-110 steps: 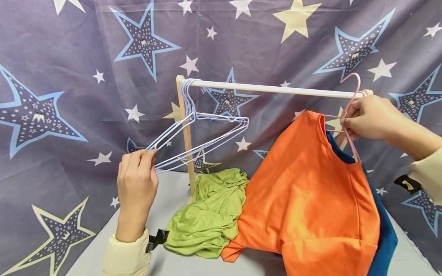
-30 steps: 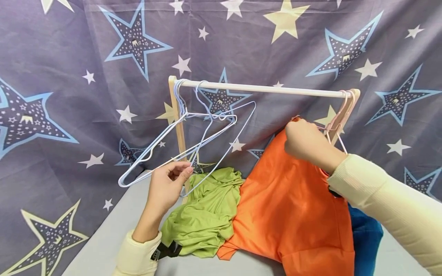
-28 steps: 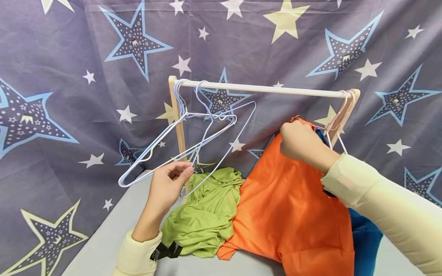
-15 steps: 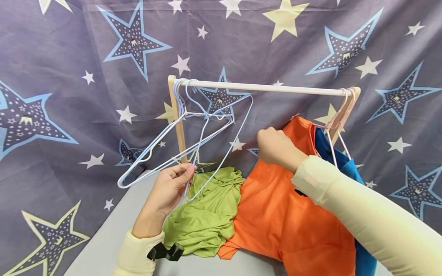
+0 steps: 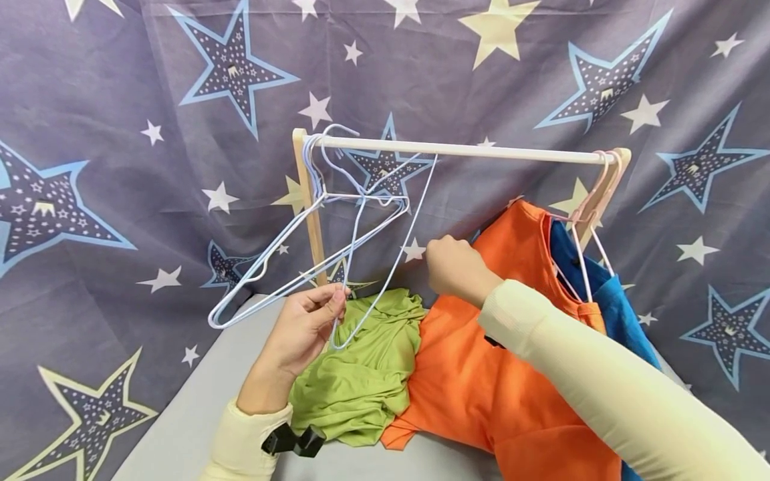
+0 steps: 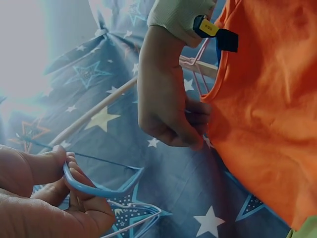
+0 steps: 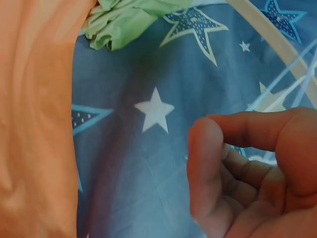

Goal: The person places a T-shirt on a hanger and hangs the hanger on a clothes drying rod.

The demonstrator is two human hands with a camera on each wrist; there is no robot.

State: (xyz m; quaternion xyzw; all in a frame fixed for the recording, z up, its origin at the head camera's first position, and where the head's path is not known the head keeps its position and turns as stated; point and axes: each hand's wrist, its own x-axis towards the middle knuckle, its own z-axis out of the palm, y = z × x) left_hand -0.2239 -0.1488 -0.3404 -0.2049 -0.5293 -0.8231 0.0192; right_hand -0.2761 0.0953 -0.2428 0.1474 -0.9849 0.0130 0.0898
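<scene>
My left hand pinches the lower corner of a light blue wire hanger. That hanger is tilted, and its hook rises above the white bar of the clothes rack. In the left wrist view, thumb and fingers close on the hanger's blue corner. My right hand is in front of the orange shirt's left edge. In the right wrist view, this hand has curled fingers, thumb tip meeting index finger, with nothing seen between them. The orange shirt hangs on a pink hanger.
Several more pale hangers hang at the rack's left end. A blue shirt hangs behind the orange one at the right end. A crumpled green garment lies on the grey table. A star-patterned curtain stands behind.
My right hand has let go of the pink hanger, now on the bar, and moved left. My left hand has taken one light blue hanger, swung it out and lifted its hook above the bar.
</scene>
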